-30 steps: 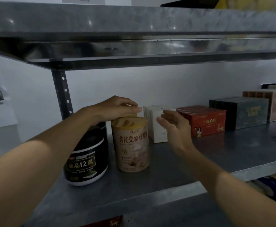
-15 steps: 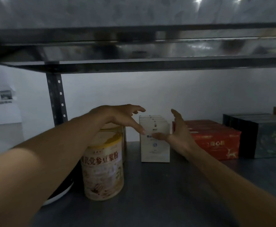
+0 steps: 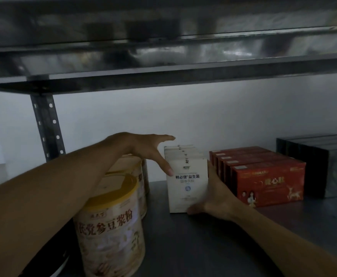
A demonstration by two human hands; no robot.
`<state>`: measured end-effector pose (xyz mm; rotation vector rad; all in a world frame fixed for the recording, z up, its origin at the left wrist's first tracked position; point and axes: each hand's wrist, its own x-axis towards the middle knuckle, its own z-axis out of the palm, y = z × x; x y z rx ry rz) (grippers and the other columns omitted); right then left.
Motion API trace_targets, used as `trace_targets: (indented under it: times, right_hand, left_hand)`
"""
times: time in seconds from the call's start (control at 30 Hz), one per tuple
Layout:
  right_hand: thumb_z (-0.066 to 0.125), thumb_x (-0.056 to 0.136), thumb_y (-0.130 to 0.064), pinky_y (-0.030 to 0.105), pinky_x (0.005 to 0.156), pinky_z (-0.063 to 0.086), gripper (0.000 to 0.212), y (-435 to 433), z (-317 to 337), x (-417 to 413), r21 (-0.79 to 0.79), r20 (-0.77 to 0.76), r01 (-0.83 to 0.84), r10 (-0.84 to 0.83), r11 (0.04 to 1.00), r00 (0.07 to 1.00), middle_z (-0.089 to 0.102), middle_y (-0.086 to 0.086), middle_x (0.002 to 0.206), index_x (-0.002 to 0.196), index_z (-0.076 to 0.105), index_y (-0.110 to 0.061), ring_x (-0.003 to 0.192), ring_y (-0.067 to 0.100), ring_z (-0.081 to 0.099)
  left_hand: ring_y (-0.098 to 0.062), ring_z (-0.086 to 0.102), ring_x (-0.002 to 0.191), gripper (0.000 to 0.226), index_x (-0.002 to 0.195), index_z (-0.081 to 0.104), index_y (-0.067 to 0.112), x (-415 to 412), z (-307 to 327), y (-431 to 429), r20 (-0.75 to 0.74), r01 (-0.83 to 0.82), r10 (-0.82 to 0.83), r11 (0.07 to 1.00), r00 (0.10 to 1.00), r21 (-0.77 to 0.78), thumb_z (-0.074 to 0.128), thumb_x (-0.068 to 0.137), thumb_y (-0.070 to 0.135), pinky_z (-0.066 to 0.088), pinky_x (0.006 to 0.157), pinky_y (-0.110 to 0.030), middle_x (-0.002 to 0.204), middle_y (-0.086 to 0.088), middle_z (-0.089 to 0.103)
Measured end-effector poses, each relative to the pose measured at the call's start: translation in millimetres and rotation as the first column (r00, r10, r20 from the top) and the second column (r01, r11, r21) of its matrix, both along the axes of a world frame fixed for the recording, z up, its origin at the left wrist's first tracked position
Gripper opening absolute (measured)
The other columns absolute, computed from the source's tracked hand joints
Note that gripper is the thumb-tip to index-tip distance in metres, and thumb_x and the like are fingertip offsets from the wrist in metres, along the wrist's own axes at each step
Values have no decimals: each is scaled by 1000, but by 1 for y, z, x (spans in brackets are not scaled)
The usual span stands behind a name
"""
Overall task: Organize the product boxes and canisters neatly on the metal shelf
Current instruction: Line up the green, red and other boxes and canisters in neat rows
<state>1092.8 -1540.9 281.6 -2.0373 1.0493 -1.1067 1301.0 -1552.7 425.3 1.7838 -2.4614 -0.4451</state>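
Right hand (image 3: 215,194) lower, left hand (image 3: 143,150) nearer — both spread, touching white 畅必健 益生菌 box (image 3: 186,188)

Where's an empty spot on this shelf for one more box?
The bare shelf front, before the white boxes and red boxes, has room. A narrow strip lies between the canisters and white boxes. Red and dark boxes sit packed together.

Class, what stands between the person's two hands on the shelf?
The row of white boxes, with the left hand at its left side and the right hand at its right, seen in the head view.
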Motion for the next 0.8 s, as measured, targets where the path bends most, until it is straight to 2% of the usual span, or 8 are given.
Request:
trace_targets:
  times: [0.07,0.2,0.33,0.53,0.6,0.73,0.8]
  right_hand:
    - [95,50,-7,9,78,50,121,-1,-1,-1,2,-4,-11,11,1000,1000,45,-22,129,122,15,-63,116,-7,49]
    - [94,53,-4,13,85,51,123,-4,-5,-1,30,3,-7,7,1000,1000,51,-21,125,129,13,-56,117,-3,51]
    - [94,55,-6,6,77,49,124,-7,-7,-1,45,-13,-13,14,999,1000,52,-23,125,141,14,-46,112,-9,51]
    - [92,57,-2,2,71,46,114,-7,-8,0,48,6,-32,32,998,999,54,-22,120,133,21,-49,100,-24,51]
    - [91,58,0,1,70,45,111,-8,-8,0,46,7,-41,40,998,999,53,-22,119,130,22,-49,97,-28,49]
    - [91,59,-2,2,69,46,108,-10,-10,-1,53,-3,-29,29,998,1000,54,-24,116,125,23,-53,96,-26,51]
    - [91,60,-2,3,69,46,110,-10,-10,-1,60,-12,-29,30,998,999,55,-24,116,131,21,-49,96,-26,51]
  left_hand:
    - [-9,10,146,124,154,8,34,1,-4,-4,-43,3,-3,1000,999,3,83,57,50,17,114,-27,160,15,9]
    - [-12,12,146,130,153,8,38,3,-18,-8,-90,1,3,999,996,43,83,49,56,21,109,-28,160,15,11]
    - [-13,11,147,131,153,7,38,3,-23,-8,-101,3,0,1000,995,31,82,48,59,20,112,-33,160,16,9]
    - [-7,16,143,119,154,11,31,1,-25,-9,-95,4,-1,999,995,33,82,60,51,20,106,-23,157,17,17]
    - [-7,17,143,117,154,13,31,2,-26,-8,-100,8,-5,999,995,34,82,61,50,20,106,-23,157,17,18]
    - [-9,19,143,110,153,17,31,1,-24,-8,-112,4,-1,1000,994,28,81,65,47,21,105,-24,157,15,20]
    - [-9,19,143,109,153,17,30,1,-24,-8,-114,8,-4,1000,993,28,82,67,46,21,106,-24,157,15,20]
